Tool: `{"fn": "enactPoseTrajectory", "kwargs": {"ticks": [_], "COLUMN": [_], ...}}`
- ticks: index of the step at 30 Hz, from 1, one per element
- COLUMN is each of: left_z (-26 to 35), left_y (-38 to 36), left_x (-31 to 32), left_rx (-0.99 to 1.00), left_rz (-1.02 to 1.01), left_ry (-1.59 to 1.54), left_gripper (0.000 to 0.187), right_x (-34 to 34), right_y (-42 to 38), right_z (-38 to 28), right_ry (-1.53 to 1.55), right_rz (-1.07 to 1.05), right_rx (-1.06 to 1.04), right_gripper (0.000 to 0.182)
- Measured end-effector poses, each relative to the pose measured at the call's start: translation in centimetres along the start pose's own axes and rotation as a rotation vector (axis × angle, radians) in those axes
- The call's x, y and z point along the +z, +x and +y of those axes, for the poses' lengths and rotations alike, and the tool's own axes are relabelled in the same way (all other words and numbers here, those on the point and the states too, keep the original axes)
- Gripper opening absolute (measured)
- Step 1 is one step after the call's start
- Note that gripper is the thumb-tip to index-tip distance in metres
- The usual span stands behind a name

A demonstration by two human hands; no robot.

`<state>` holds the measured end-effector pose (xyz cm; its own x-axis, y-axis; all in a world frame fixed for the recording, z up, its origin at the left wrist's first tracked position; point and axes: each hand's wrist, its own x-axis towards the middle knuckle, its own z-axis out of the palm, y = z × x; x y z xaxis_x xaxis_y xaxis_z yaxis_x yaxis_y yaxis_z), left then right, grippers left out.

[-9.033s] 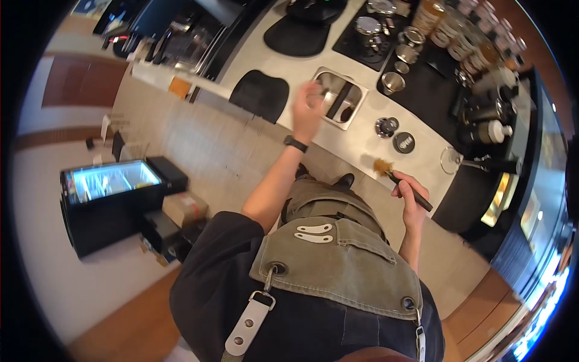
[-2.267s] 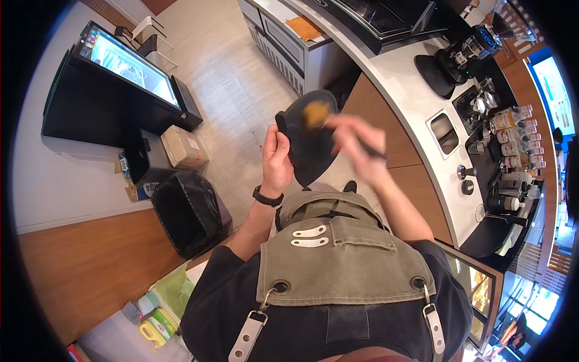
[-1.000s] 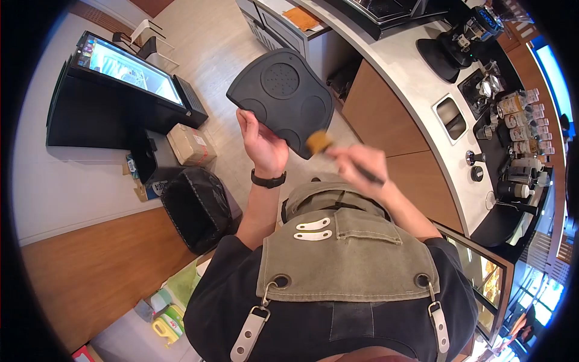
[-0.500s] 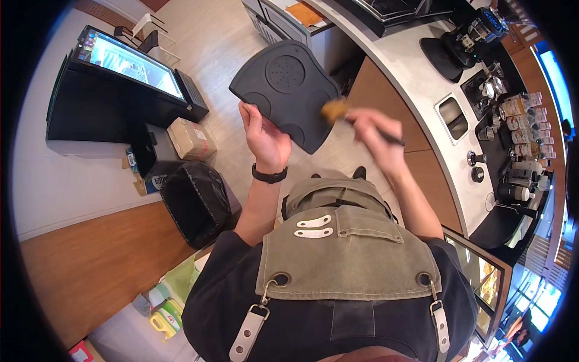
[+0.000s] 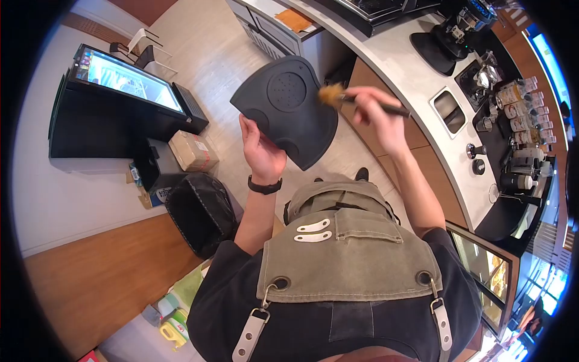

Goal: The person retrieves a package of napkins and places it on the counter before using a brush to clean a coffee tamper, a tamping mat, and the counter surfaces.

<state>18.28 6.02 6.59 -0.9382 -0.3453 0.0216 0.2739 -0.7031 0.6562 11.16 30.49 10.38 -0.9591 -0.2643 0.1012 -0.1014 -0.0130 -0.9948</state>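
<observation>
Mat [image 5: 307,133] is up in the air over the floor [image 5: 199,39], tilted, well clear of the table [image 5: 413,75]. I've got its lower left edge in the left hand [image 5: 263,158], which is partly closed; some of that grip is hidden behind the rubbery-looking slab, so I can't tell how far the fingers wrap. The right hand [image 5: 379,114] is closed round the dark handle of a brush [image 5: 331,95], with the tan bristles right at the mat's far right edge. Can't tell if they're touching or just hovering.

For the brushing, I'd pinch that edge firmly, since the far side has no support and would probably wobble under a hard stroke. Short, light flicks off the edge seem better than scrubbing. I'd go into the round recess [image 5: 286,92] with just the bristle tips, then sweep outward, angling the whole thing so loose bits drop away from the apron [image 5: 344,265].

Looks-wise it's plain matte black, kinda shield-shaped, with curved sides, shallow rounded dips low down and little dots in that recess. Holes or bumps, no idea. I can't make out any crumbs from here.
</observation>
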Motion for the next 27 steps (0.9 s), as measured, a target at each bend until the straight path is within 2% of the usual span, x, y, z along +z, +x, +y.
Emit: {"fn": "enactPoseTrajectory", "kwargs": {"ticks": [1, 3, 5, 7, 8, 9, 11, 12, 13, 15, 16, 17, 19, 20, 21, 23, 24, 25, 27], "left_z": [0.0, -0.2, -0.2, 0.1, 0.1, 0.1, 0.2, 0.2, 0.2, -0.1, -0.1, -0.2, -0.2, 0.1, 0.4, 0.3, 0.2, 0.1, -0.2], "left_y": [0.2, 0.0, -0.5, -0.3, -0.3, -0.5, -0.7, -0.8, -0.9, -0.9, -0.9, -0.7, -0.7, -0.8, -1.0, -0.8, -0.6, -0.6, -0.7], "left_x": [0.0, -0.4, -0.1, -0.1, -0.3, -0.5, -0.3, -0.2, -0.2, -0.2, -0.4, -0.5, 0.0, 0.7, 1.1, 0.9, 0.7, 0.6, 0.4], "left_rx": [0.013, 0.024, -0.004, 0.01, 0.023, 0.032, 0.006, -0.004, -0.002, 0.005, -0.004, -0.017, -0.045, -0.058, -0.066, -0.078, -0.085, -0.069, -0.048], "left_rz": [-0.009, -0.023, -0.02, -0.015, -0.011, -0.008, -0.04, -0.053, -0.017, 0.056, 0.059, 0.06, 0.017, -0.023, -0.063, -0.095, -0.111, -0.121, -0.143], "left_ry": [0.016, 0.049, 0.027, 0.045, 0.076, 0.106, 0.038, 0.004, 0.018, 0.049, 0.04, 0.031, -0.002, -0.024, -0.047, 0.023, 0.058, 0.069, 0.09], "left_gripper": [0.044, 0.045, 0.045, 0.045, 0.045, 0.044, 0.044, 0.044, 0.044, 0.044, 0.044, 0.045, 0.043, 0.041, 0.038, 0.044, 0.046, 0.046, 0.047], "right_x": [0.8, 1.2, 0.3, 1.5, 1.6, 1.5, 0.4, 0.2, 0.0, 0.6, 0.2, -0.1, -0.5, -1.2, -1.6, -2.4, -1.7, -0.5, 0.2], "right_y": [-0.8, -1.2, 1.5, 0.1, -0.6, -0.7, 0.5, 1.3, 1.0, -0.8, -1.5, -1.7, -0.2, 1.1, 2.9, 3.9, 2.6, 0.8, 0.1], "right_z": [-0.9, -2.0, -1.6, -2.3, -3.5, -3.2, -1.3, -1.7, -2.0, -1.9, -3.0, -2.8, -1.5, -1.4, -0.3, -1.0, -2.4, -4.4, -5.4], "right_ry": [-0.022, -0.077, 0.043, -0.004, -0.034, -0.089, 0.072, -0.058, 0.024, 0.0, -0.108, -0.154, 0.024, 0.014, -0.07, -0.13, -0.141, -0.194, -0.535], "right_rz": [-0.142, -0.295, 0.055, -0.174, -0.345, -0.392, -0.178, 0.001, 0.025, -0.334, -0.577, -0.688, -0.415, -0.169, 0.06, 0.224, 0.145, -0.001, -0.121], "right_rx": [0.022, 0.012, 0.049, -0.065, -0.019, 0.005, -0.028, -0.05, 0.045, -0.106, -0.028, -0.027, -0.057, -0.01, -0.168, -0.174, -0.159, -0.247, -0.677], "right_gripper": [0.026, 0.025, 0.024, 0.025, 0.025, 0.026, 0.027, 0.029, 0.027, 0.024, 0.023, 0.022, 0.025, 0.031, 0.034, 0.036, 0.031, 0.028, 0.025]}}
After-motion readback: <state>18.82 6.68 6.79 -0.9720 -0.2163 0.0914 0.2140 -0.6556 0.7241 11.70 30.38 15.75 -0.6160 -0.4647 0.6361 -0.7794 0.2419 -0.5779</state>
